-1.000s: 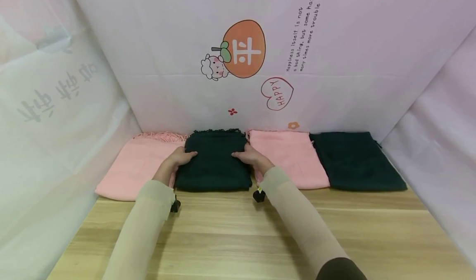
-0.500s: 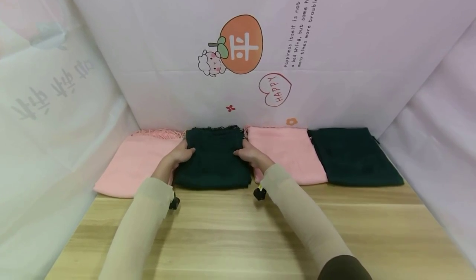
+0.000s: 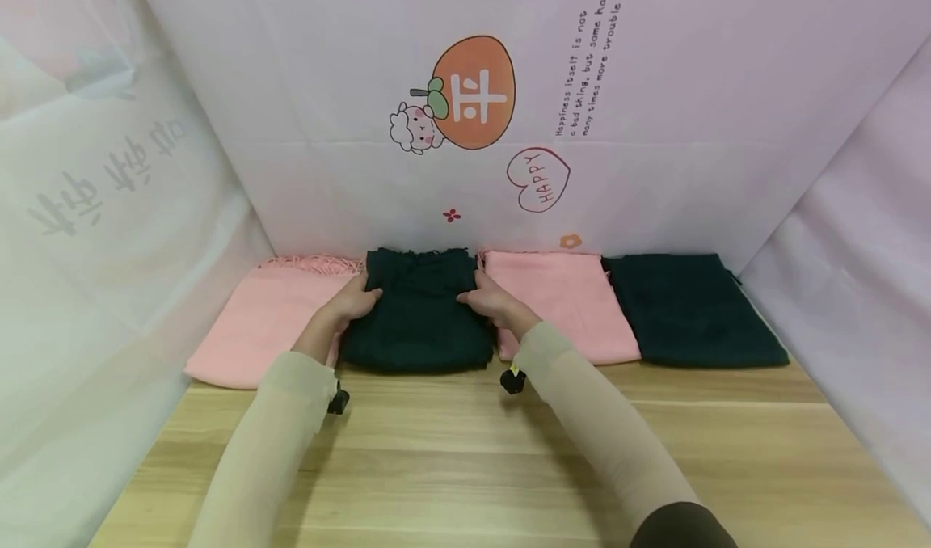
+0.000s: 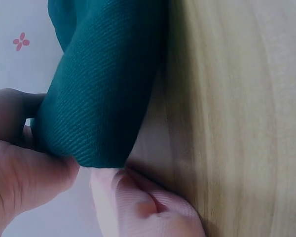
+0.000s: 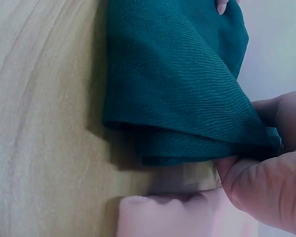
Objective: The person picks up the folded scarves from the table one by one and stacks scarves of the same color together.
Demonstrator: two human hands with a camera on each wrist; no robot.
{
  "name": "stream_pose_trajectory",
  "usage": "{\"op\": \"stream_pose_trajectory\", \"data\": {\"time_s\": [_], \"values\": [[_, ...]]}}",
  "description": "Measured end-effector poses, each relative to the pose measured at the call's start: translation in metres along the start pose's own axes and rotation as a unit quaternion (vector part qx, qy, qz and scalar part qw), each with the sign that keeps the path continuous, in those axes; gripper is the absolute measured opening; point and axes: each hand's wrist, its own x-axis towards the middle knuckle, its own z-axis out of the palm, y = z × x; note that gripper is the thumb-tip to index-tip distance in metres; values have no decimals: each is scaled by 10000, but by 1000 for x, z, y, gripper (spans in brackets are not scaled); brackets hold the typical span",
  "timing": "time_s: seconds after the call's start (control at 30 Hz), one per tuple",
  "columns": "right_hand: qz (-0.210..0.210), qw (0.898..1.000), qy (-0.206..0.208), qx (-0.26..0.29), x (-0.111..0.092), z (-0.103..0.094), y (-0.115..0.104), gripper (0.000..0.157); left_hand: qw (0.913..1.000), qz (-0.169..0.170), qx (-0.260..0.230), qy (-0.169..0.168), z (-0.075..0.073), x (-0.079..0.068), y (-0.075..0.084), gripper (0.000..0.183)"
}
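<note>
The left hand (image 3: 351,299) and right hand (image 3: 494,299) were apart, each clamped on one side edge of the folded dark green cloth (image 3: 422,318), located between them above the wooden surface (image 3: 422,467). A fringed pink cloth (image 3: 269,318) lay immediately outside the left hand; a second pink cloth (image 3: 575,314) lay immediately outside the right, with another dark green cloth (image 3: 691,309) adjoining it farther out. A printed white sheet (image 3: 327,111) stood upright beyond both hands, limiting space behind.
</note>
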Motion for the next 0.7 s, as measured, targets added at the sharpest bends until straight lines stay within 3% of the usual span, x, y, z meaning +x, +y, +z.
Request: {"op": "stream_pose_trajectory", "data": {"time_s": [0.2, 0.7], "values": [[-276, 9996, 70, -27, 2, -2, -1, 84, 10000, 85, -27, 43, -1, -3, 2, 63], [-299, 9994, -130, 142, -7, -6, -8, 84, 9997, 201, -62, 106, -3, -11, 11, 64]]}}
